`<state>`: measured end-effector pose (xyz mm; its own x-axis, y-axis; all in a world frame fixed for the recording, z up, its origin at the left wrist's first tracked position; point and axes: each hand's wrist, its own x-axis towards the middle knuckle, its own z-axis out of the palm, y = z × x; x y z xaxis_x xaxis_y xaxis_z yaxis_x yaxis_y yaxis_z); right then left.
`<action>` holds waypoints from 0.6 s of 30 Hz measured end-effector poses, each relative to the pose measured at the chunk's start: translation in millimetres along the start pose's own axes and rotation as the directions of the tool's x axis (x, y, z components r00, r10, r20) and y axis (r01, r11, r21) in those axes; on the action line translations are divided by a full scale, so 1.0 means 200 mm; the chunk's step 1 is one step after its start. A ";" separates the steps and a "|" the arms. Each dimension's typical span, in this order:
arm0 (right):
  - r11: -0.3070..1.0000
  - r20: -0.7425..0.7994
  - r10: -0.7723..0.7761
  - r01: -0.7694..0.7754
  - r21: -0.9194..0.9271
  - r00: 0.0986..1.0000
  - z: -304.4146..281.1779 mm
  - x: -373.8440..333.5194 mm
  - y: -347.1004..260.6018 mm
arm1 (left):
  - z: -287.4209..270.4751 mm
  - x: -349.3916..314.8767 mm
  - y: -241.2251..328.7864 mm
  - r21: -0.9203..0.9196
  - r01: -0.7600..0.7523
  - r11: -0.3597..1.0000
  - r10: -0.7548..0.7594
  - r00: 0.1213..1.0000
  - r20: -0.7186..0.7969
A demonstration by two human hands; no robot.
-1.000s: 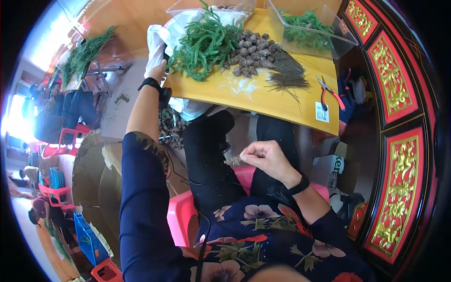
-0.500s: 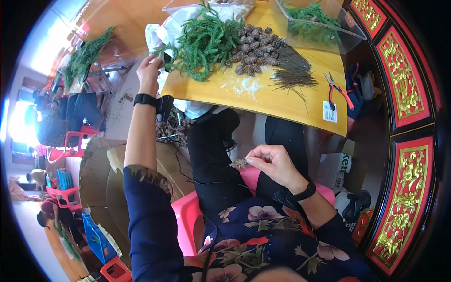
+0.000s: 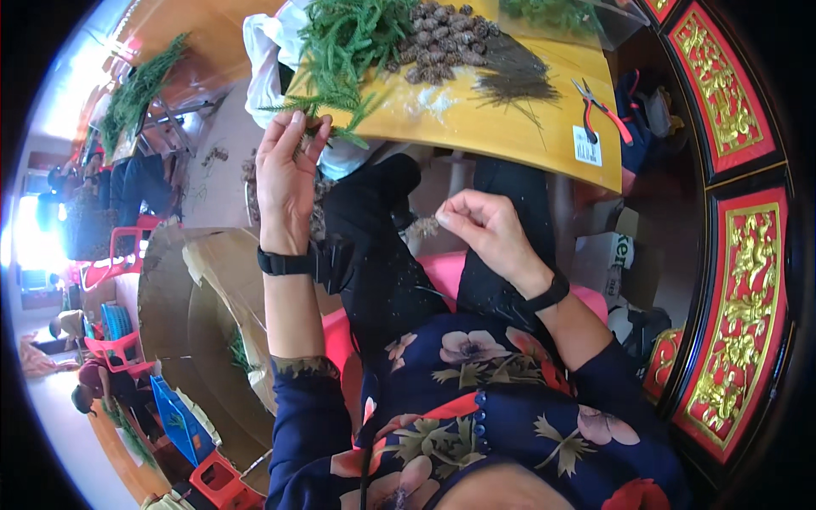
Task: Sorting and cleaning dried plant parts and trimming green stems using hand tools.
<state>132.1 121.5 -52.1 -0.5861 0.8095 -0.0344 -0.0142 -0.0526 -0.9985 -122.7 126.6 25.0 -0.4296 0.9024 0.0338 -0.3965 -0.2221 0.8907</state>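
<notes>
L hand [image 3: 287, 174] is raised at the near edge of the yellow wooden surface [image 3: 476, 127], fingers pinching a sprig from the heap of green feathery fir-like twigs [image 3: 344, 38]; the sprig sits at the surface's edge, just below the heap. R hand [image 3: 484, 225] is over the lap, fingers pressed together on a small brownish cone-like bit, w/ detail too small to tell. To do it well, I'd judge: lift the sprig clear w/o dragging the pile, then bring it to the R hand. Vs 0.5 s ago: L hand has closed on the greenery & drawn nearer; R hand hardly moved. Brown pine cones [image 3: 442, 38] and red-handled pliers [image 3: 599, 106] lie further back.
</notes>
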 end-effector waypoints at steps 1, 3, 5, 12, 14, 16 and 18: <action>1.000 0.001 0.013 -0.013 0.002 1.000 0.00 0.00 0.01 | 0.01 -0.06 -0.01 -0.001 0.014 1.000 -0.014 0.999 -0.038; 0.999 0.007 -0.031 0.031 0.020 0.999 0.00 0.00 0.00 | -0.02 -0.16 -0.02 -0.004 0.034 0.999 -0.034 0.996 -0.087; 0.999 0.017 -0.042 0.042 0.030 0.999 0.00 0.00 -0.02 | -0.08 -0.24 -0.05 -0.103 0.141 0.985 -0.143 0.990 -0.015; 0.994 0.203 -0.047 0.026 0.107 0.978 -0.01 -0.02 -0.13 | -0.10 -0.53 -0.07 -0.223 0.232 0.947 -0.260 0.960 -0.102; 0.994 0.224 -0.054 0.031 0.106 0.973 0.01 -0.04 -0.20 | -0.11 -0.59 -0.07 -0.221 0.236 0.946 -0.265 0.958 -0.112; 0.992 0.254 -0.084 0.057 0.111 0.963 0.03 -0.06 -0.24 | -0.09 -0.64 -0.06 -0.221 0.227 0.949 -0.257 0.959 -0.120; 0.988 0.270 -0.143 0.123 0.090 0.952 0.04 -0.06 -0.25 | -0.07 -0.68 -0.05 -0.211 0.204 0.956 -0.234 0.964 -0.128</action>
<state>133.2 109.2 -0.9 -0.7747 0.6206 0.1212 -0.1586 -0.0051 -0.9873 -71.5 1.0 4.7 -0.4248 0.8746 -0.2338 -0.6383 -0.1062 0.7625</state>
